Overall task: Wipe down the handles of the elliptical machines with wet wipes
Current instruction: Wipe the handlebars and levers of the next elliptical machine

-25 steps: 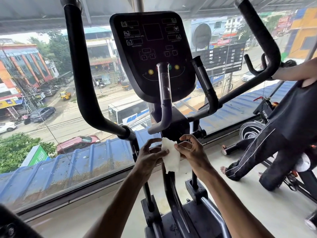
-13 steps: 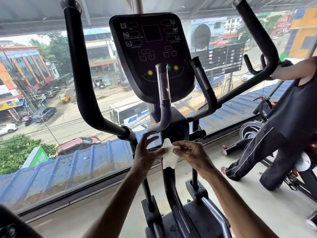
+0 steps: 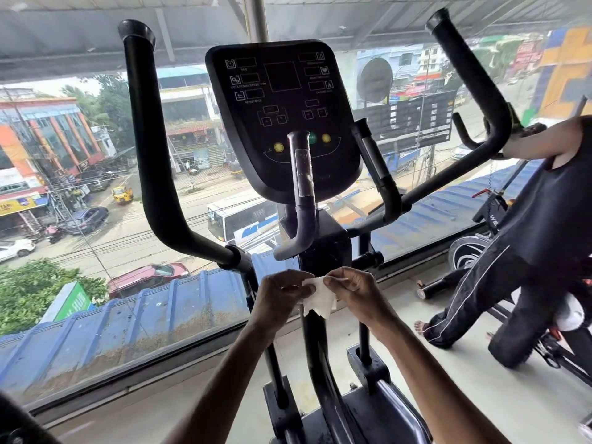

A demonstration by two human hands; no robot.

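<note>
A black elliptical machine stands in front of me with its console (image 3: pixel 282 116) at the top centre. Its long left handle (image 3: pixel 150 149) and long right handle (image 3: pixel 474 91) curve upward on either side. Two short fixed grips rise in front of the console: the left one (image 3: pixel 302 187) and the right one (image 3: pixel 378 174). Below them, both my hands pinch a crumpled white wet wipe (image 3: pixel 318 298) between them. My left hand (image 3: pixel 282 296) holds its left edge and my right hand (image 3: pixel 352 290) holds its right edge. The wipe touches no handle.
A large window (image 3: pixel 96 219) runs behind the machine, with a sill along the floor. At the right a person in dark clothes (image 3: pixel 551 225) leans on an exercise bike (image 3: pixel 471 248). The pale floor (image 3: pixel 480 395) lies between that bike and the elliptical's base.
The wipe has gone from hanging long to bunched smaller between my fingers. My hands have stayed below the short grips. The view has tilted down a little.
</note>
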